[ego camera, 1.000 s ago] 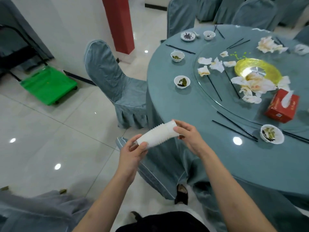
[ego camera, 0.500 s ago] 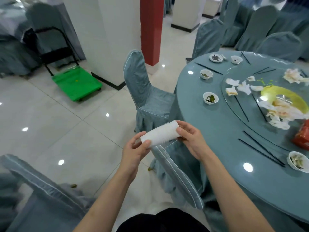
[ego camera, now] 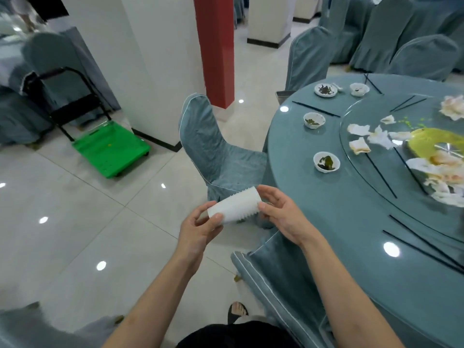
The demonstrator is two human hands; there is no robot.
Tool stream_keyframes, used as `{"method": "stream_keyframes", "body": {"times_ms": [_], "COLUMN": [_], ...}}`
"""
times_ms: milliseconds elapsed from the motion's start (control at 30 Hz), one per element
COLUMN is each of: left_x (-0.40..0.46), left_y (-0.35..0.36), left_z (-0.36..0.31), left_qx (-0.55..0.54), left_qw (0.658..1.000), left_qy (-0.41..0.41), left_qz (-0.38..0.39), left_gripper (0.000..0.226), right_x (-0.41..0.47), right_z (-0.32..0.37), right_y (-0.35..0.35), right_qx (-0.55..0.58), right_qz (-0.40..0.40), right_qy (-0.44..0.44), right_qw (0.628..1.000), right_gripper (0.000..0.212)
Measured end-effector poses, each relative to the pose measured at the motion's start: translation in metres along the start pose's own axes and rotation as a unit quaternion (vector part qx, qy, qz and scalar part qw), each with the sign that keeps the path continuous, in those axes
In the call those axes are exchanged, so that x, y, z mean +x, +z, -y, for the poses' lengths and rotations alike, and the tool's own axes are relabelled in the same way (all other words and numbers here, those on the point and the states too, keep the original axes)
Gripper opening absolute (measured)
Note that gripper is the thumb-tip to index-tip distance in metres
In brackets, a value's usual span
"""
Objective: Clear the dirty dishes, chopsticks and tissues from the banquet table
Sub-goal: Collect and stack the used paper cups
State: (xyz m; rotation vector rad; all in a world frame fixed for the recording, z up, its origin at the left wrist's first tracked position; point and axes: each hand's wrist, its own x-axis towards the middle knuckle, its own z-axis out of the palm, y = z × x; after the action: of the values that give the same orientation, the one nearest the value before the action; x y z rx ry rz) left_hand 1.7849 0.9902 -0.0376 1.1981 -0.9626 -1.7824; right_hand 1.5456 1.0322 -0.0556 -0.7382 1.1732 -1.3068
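A stack of white cups lies sideways between my two hands, off the table's left edge. My left hand grips its narrow end, and my right hand holds the wide rim end with curled fingers. On the round teal banquet table stand small white bowls with leftovers, a dirty saucer and another bowl. Black chopsticks and crumpled tissues lie on and around the glass turntable.
A teal-covered chair stands just beyond my hands; another chair's back is under my right forearm. A green platform cart sits left by a white pillar. A red column and more covered chairs stand behind.
The view has swung left and back from the table, bringing the cart and pillars further into sight. Both hands keep holding the cup stack in the same way.
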Motion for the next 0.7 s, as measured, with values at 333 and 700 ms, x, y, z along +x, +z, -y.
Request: {"method": "stream_keyframes", "body": {"times_ms": [333,700], "left_x": [0.094,0.220], "left_y": [0.019,-0.013], "left_z": [-0.025,-0.065], "left_qx": [0.022,0.017], "left_qw": [0.999,0.994], "left_qy": [-0.027,-0.066], "left_qz": [0.022,0.084], "left_gripper": [0.030,0.037], "right_x": [0.080,0.185], "right_z": [0.017,0.017], "right_y": [-0.012,0.034], "right_qx": [-0.019,0.027], "right_qz": [-0.055,-0.195], "right_qy": [-0.001,-0.040], "right_qw": [0.998,0.980], "right_gripper": [0.050,0.049]}}
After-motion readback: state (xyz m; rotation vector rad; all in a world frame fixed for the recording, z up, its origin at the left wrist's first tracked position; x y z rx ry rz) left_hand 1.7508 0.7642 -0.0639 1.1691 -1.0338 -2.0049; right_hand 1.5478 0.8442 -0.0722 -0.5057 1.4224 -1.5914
